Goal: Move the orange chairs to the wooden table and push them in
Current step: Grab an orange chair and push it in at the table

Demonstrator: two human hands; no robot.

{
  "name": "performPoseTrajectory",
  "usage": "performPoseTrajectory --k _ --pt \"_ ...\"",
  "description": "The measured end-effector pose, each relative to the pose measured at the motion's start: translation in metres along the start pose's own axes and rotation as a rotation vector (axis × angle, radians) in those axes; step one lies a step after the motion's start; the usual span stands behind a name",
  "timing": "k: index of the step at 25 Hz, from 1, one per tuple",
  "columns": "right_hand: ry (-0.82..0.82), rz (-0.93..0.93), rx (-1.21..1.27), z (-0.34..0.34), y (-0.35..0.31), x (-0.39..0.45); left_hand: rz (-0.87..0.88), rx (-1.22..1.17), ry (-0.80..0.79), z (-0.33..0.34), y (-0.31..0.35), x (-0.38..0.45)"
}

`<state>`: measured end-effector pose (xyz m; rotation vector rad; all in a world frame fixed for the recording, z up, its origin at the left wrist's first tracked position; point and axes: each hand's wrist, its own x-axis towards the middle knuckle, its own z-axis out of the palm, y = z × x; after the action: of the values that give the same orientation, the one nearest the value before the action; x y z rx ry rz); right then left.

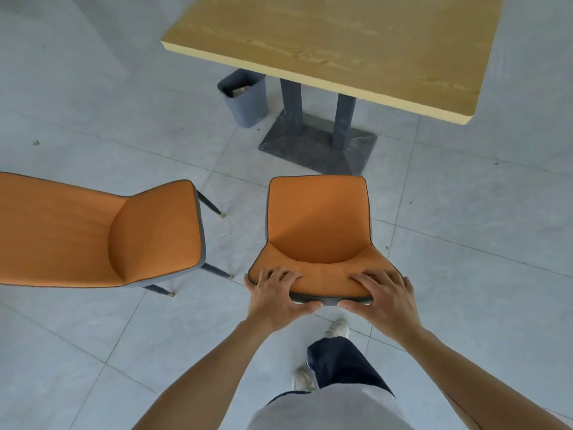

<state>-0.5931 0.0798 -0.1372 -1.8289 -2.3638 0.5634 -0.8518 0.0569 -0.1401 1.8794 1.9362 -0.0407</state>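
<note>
An orange chair with dark piping stands in front of me, its seat facing the wooden table. My left hand and my right hand both grip the top edge of its backrest, fingers over the front and thumbs behind. The chair's front edge is close to the table's grey base, short of the tabletop. A second orange chair stands to the left, turned sideways with its seat pointing right, and nobody touches it.
The table rests on two grey posts on a flat grey base plate. A grey waste bin stands on the floor by the table's left posts. Pale floor tiles surround everything. My legs and shoes are behind the held chair.
</note>
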Motion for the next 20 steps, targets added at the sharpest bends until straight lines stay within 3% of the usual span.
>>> performPoseTrajectory --k 12,20 --pt "-0.085 0.155 0.040 -0.017 -0.026 0.136 0.134 0.038 -0.080 -0.085 -0.039 0.155" --pt "-0.043 0.318 0.081 -0.012 -0.067 0.205 0.284 0.027 -0.070 -0.122 -0.086 0.242"
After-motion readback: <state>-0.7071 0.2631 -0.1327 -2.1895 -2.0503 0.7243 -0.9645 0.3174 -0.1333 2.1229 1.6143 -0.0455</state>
